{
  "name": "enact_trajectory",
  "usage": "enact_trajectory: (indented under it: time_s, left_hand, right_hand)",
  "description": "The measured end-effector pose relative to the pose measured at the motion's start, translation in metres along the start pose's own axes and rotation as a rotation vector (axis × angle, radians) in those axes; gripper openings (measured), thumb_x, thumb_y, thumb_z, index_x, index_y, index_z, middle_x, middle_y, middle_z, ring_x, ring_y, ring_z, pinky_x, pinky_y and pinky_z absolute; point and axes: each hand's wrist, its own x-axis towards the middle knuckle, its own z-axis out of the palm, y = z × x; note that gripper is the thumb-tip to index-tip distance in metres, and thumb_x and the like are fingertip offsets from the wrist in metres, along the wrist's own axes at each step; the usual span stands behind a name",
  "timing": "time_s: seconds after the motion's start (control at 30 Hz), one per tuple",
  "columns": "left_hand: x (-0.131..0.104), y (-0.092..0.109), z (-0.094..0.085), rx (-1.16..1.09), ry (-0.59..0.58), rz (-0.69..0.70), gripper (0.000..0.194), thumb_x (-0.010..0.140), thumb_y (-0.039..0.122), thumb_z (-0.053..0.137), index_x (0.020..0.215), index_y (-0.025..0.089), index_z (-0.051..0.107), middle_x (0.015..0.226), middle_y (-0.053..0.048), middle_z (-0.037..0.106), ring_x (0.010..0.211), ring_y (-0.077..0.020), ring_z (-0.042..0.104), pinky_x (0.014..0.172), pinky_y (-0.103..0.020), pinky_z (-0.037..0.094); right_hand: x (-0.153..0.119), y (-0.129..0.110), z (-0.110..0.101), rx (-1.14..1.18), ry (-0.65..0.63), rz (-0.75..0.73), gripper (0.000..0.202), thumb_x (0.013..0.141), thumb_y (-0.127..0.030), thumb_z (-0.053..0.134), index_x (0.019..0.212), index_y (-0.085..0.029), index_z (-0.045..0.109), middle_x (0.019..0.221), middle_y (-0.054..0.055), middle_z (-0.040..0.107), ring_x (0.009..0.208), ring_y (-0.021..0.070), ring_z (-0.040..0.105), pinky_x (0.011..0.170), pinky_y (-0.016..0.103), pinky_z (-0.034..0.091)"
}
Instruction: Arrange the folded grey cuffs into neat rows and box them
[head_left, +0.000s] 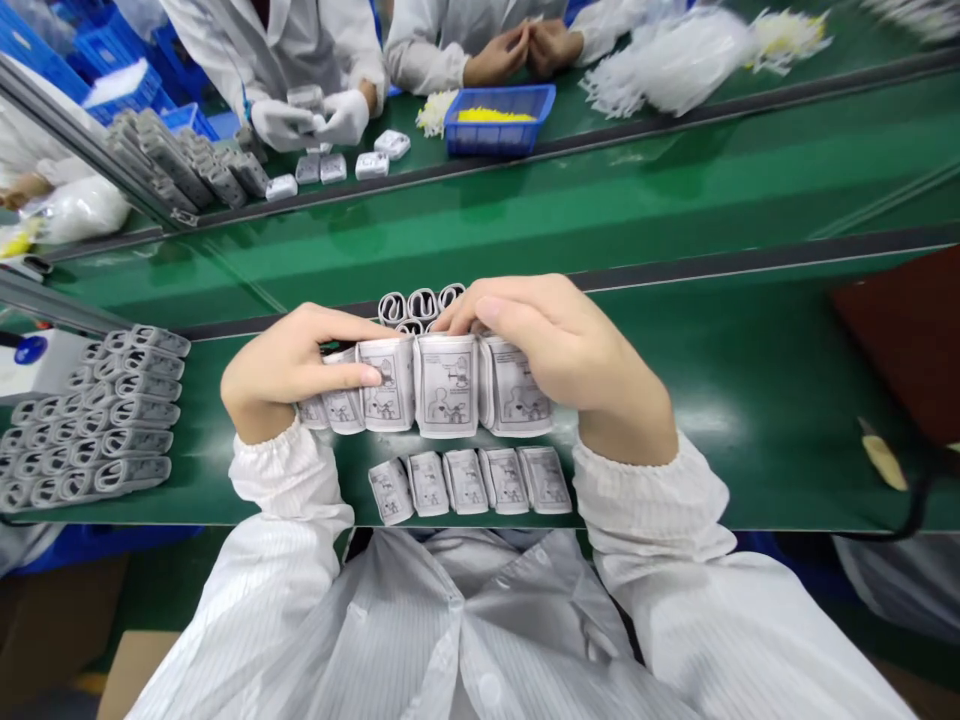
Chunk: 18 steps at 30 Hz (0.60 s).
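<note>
A row of folded printed leaflets (447,388) stands in front of me between both hands. My left hand (300,362) presses on the left part of this row, its thumb across the front of one leaflet and its fingers over the top. My right hand (564,345) curves over the right end, fingers on the top edge and palm at the side. Behind the row, the rolled ends of more leaflets (422,304) show between my hands. Nearer my body, a lower row of several folded leaflets (466,482) lies near the table's front edge.
Stacked folded leaflets (120,415) fill the left side. At the right are a dark red board (907,340) and a small yellowish tool (883,458). Across the raised green ledge, gloved hands (311,120) and bare hands (525,48) of other people work near a blue tray (499,135).
</note>
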Motion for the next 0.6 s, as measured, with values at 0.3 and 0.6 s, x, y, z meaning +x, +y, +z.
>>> enact_trajectory:
  time_s: [0.3,0.6]
  left_hand:
    - [0.004,-0.012,-0.009,0.167,-0.126,0.088,0.051,0.096,0.07,0.087,0.13,0.033,0.091,0.122,-0.009,0.092,0.112,-0.0333,0.089,0.101,-0.04,0.073]
    - [0.006,-0.017,-0.009,0.19,-0.126,0.087,0.055,0.098,0.073,0.083,0.131,0.031,0.091,0.122,-0.01,0.092,0.111,-0.0316,0.089,0.1,-0.038,0.072]
  right_hand:
    - [0.001,-0.008,-0.008,0.32,-0.041,0.136,0.034,0.106,-0.019,0.054,0.081,-0.026,0.075,0.091,0.001,0.081,0.095,0.0219,0.078,0.089,0.038,0.061]
    - [0.003,-0.008,-0.008,0.279,-0.036,0.131,0.032,0.104,-0.02,0.053,0.078,-0.024,0.071,0.082,-0.001,0.075,0.09,0.0203,0.075,0.087,0.037,0.058]
